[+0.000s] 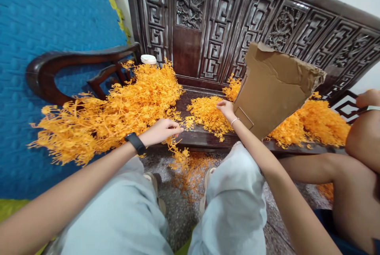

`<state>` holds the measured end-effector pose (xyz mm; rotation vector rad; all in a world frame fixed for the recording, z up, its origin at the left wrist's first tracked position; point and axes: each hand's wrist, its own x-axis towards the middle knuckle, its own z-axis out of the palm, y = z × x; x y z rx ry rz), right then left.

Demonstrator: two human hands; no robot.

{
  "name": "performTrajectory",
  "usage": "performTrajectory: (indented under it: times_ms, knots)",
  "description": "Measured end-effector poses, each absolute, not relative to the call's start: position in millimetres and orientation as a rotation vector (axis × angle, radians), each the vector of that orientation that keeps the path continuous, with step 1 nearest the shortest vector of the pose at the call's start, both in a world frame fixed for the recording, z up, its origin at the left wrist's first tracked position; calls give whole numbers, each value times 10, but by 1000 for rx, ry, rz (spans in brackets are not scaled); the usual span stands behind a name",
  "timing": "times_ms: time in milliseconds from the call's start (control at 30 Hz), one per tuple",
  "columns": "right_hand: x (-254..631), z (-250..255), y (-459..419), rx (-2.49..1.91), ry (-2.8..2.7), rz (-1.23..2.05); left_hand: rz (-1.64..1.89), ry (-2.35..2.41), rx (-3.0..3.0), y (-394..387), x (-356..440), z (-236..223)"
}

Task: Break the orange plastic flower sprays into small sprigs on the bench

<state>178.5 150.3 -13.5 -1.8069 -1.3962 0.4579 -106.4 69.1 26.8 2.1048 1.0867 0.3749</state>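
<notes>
My left hand (166,130), with a black band on its wrist, is closed in a pinch on a branched orange plastic sprig (180,158) that hangs below the bench edge. Just left of it spreads a large heap of orange plastic sprigs (118,108). My right hand (226,109), wearing a thin bracelet, is over a smaller pile of loose orange pieces (208,114). Its thumb and fingertips are pressed together; whatever they may hold is too small to make out.
A torn cardboard sheet (273,85) stands upright on the dark wooden bench (196,136), with another orange pile (314,122) behind it. Another person's leg (320,168) is at the right. Orange scraps (192,178) litter the floor. A white lidded container (148,59) stands by the backrest.
</notes>
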Motion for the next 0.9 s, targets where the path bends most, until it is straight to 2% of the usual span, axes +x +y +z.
performTrajectory:
  times_ms: [133,200,300,367,467,900]
  knots:
    - [1504,-31,1459,-1561,-1714,633,343,1090,2117,696,-1057,279]
    - [1430,-27,1449,-1496,-1867,548,328,1095,2114,684,-1049,301]
    - [1458,-108,1457,-1798,-1837,228,316,1107,2108,657,-1040,330]
    - [1541,-199,1482,-2051,-1757,133,306,1101,2101,647,-1041,334]
    - [1676,-326,1549,-2174,-1782,172,289,1072,2090,659,-1049,313]
    - [1701,-625,2015,-2200,-1820,340,257,1015,2074,749,-1035,275]
